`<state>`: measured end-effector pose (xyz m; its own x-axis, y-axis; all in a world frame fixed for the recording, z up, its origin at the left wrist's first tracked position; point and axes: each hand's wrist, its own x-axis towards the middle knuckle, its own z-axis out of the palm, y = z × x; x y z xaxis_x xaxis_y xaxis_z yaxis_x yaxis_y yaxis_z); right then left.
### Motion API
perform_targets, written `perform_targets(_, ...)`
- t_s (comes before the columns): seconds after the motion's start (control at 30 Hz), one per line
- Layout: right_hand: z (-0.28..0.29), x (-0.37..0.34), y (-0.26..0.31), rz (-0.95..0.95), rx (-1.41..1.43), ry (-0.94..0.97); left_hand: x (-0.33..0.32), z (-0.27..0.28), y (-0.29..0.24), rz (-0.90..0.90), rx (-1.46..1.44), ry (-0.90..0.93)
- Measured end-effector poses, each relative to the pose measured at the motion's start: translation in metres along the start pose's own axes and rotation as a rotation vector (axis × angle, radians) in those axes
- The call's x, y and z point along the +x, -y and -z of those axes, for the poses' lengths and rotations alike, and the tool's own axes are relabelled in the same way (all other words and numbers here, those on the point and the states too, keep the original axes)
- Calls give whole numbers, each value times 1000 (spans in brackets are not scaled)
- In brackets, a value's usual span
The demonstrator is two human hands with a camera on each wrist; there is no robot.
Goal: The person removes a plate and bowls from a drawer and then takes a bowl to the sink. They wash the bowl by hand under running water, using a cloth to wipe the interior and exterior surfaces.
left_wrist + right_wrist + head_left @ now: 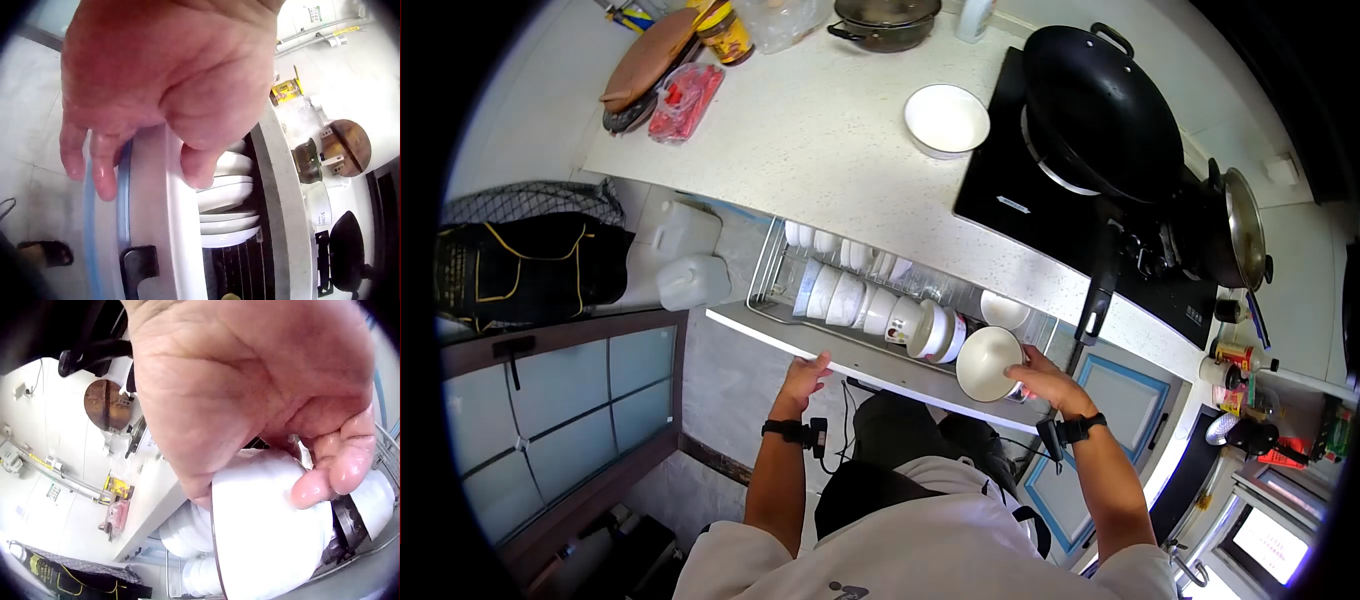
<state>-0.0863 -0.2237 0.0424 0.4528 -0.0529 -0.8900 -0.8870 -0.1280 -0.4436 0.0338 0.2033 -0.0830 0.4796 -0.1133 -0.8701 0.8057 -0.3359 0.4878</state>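
My right hand (1050,384) grips a white bowl (986,362) by its rim, thumb on the inner side. In the right wrist view the fingers wrap the bowl's outside (265,531), and it hangs tilted over the drawer's right end. My left hand (804,380) holds the top edge of the pulled-out drawer front (900,382), thumb inside and fingers outside. Within the drawer, a wire rack (766,270) carries a row of white bowls (843,300) on edge, with small white dishes (855,255) behind. Another white bowl (1004,308) lies at the rack's right.
On the counter (820,130) above stands a white bowl (946,118), beside the black hob (1000,190). A large wok (1100,110) and a steel pan (1245,230) sit on the hob. A pan handle (1097,300) juts past the counter edge near the right hand.
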Motion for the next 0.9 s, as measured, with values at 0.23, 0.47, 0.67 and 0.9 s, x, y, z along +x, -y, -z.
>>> perform_targets(0.23,-24,36,16,41,-66,9,-19,9,19,21,44,-29)
perform_targets(0.47,-46,73,30,100,-19,-82,-23,6,26,-94,-41,-41)
perform_targets(0.67,-56,76,45,47,-80,43,-25,21,39,-25,495,-243)
perform_targets(0.9,-117,61,90,85,20,58,-107,-33,-55,-682,594,-251)
